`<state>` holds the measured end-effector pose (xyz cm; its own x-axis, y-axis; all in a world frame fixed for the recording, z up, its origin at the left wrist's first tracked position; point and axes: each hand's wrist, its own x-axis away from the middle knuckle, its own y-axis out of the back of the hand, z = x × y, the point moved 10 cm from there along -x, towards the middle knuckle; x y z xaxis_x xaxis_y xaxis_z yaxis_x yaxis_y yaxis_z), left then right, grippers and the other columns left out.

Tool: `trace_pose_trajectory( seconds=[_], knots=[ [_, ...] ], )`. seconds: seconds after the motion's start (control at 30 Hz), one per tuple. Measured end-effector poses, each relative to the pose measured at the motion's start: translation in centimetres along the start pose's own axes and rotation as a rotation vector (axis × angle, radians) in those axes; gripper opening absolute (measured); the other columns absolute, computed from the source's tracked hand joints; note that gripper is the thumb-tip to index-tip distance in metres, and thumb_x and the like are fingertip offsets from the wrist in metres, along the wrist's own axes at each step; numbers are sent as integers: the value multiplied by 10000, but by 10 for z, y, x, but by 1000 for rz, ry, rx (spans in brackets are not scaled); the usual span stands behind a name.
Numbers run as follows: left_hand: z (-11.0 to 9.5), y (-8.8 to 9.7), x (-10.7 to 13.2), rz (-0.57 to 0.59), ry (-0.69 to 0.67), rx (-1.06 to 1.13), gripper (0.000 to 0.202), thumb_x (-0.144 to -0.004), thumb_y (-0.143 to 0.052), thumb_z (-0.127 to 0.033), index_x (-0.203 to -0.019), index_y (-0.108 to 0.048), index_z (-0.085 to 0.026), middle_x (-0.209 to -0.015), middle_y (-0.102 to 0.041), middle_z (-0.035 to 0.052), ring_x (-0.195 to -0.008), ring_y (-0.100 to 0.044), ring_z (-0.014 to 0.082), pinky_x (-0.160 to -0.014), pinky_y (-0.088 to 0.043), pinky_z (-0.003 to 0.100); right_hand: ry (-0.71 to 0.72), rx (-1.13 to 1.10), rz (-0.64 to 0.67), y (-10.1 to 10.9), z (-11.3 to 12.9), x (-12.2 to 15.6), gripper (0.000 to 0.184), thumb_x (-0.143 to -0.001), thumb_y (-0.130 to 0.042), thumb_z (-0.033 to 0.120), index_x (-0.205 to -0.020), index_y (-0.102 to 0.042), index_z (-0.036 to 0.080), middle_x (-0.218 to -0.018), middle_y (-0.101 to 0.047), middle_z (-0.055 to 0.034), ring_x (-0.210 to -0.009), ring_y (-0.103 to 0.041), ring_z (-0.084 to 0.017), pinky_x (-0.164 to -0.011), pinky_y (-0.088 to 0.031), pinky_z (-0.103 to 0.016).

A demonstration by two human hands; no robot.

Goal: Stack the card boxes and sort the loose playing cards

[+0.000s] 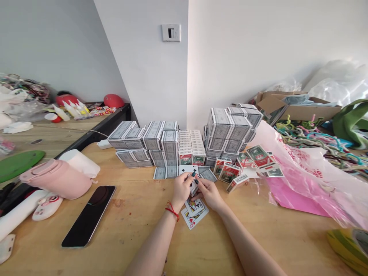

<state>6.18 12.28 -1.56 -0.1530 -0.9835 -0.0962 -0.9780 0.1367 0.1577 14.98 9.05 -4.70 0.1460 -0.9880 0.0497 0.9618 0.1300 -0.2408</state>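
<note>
My left hand [182, 188], with a red string bracelet at the wrist, and my right hand [210, 195] meet at the middle of the table. Between them they pinch a small stack of playing cards [193, 189], partly covered by the fingers. Just beyond lies a face-up spade card [186, 168], with several face-down cards [172, 171] beside it. Nearer to me, below the hands, two face cards overlap on the wood; the lower is a queen of hearts [196, 220].
Stacked blue-grey card bundles [162, 134] stand along the wall, with another pile [227, 130] to their right. Boxed decks [229, 172] lie near a pink plastic bag [301, 191]. A phone [89, 216] and a pink tumbler [61, 178] are on the left, yellow tape [342, 243] at right.
</note>
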Motion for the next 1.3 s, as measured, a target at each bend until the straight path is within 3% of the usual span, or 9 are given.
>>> trace_pose_trajectory(
  seconds=[0.13, 0.23, 0.43, 0.63, 0.9, 1.13, 1.3],
  knots=[
    [-1, -2, 1, 13, -19, 11, 279, -797, -467, -349, -839, -657, -148, -847, -677, 60, -756, -595, 166, -665, -431, 249, 29, -7, 10, 0, 2, -1, 415, -747, -539, 484, -1034, -613, 193, -954, -577, -58, -662, -565, -144, -518, -522, -282],
    [-2, -3, 2, 10, -34, -5, 277, -806, -455, -333, -857, -658, -151, -889, -676, 67, -788, -598, 169, -696, -433, 254, 18, -9, 18, 1, 1, -2, 401, -747, -545, 467, -1051, -607, 214, -984, -580, -56, -680, -569, -146, -539, -509, -277],
    [-2, -5, 2, 29, -41, -30, 289, -808, -454, -340, -861, -664, -148, -877, -680, 69, -787, -598, 173, -701, -434, 261, 6, -42, -10, 8, -2, -3, 320, -722, -594, 433, -909, -646, 179, -804, -592, -36, -606, -509, -112, -535, -438, -235],
    [0, -10, 1, 84, -28, -23, 315, -795, -470, -379, -827, -678, -144, -839, -683, 58, -754, -594, 175, -675, -434, 259, -5, 30, -61, 12, 0, -3, 326, -702, -605, 465, -756, -601, 144, -601, -481, 22, -485, -399, -69, -452, -347, -192],
    [-1, -13, 2, 117, -74, -90, 306, -800, -456, -366, -791, -666, -143, -735, -660, 43, -706, -563, 163, -628, -419, 245, 3, 126, -24, 9, 3, -3, 367, -687, -586, 525, -697, -542, 161, -580, -441, 35, -494, -400, -85, -471, -374, -213],
    [-8, -11, 5, 121, -106, -93, 266, -780, -506, -360, -862, -652, -154, -865, -669, 52, -791, -581, 156, -705, -422, 234, 53, 153, -79, 14, -2, -4, 334, -727, -551, 499, -743, -519, 166, -608, -489, 20, -514, -426, -102, -481, -353, -219],
    [-8, -11, 3, 139, -108, -156, 316, -800, -456, -385, -780, -657, -143, -711, -646, 34, -659, -540, 140, -585, -384, 220, 40, 157, -55, 10, 1, -3, 337, -724, -553, 498, -718, -518, 163, -585, -468, 27, -503, -410, -94, -474, -339, -213]
  ],
)
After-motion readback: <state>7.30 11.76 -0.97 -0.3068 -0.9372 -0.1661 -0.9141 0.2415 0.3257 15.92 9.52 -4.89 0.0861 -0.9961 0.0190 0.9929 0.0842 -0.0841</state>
